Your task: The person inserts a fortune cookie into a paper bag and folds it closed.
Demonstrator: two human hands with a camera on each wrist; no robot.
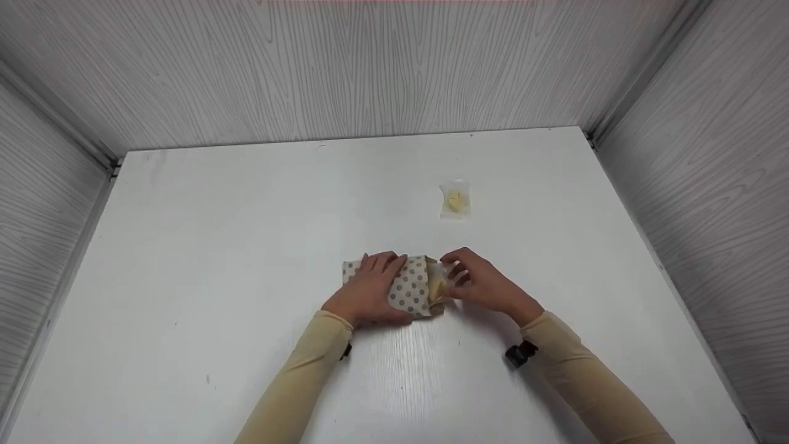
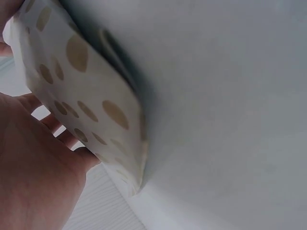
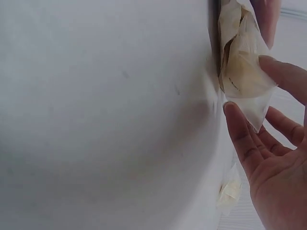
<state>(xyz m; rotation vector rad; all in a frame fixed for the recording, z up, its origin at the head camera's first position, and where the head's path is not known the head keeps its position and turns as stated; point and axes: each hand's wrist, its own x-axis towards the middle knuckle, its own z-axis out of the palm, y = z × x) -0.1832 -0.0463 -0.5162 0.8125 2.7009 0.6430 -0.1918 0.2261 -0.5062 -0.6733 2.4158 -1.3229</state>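
Note:
A flat paper bag with a polka-dot print (image 1: 412, 288) lies on the white table. My left hand (image 1: 372, 288) rests across it, fingers spread over the top and thumb along the near edge. In the left wrist view the bag (image 2: 88, 91) hides those fingertips. A clear packet with pale yellow contents (image 3: 242, 74) sticks partly out of the bag's open right end. My right hand (image 1: 484, 285) holds this packet between thumb and fingers; the thumb (image 3: 280, 76) lies on the film. How much of the packet sits inside the bag is hidden.
Farther back, slightly right of the bag, a second clear packet with yellow contents (image 1: 455, 200) lies on the table (image 1: 246, 246). Pale wood-grain panels (image 1: 370, 68) stand behind the table and at both sides.

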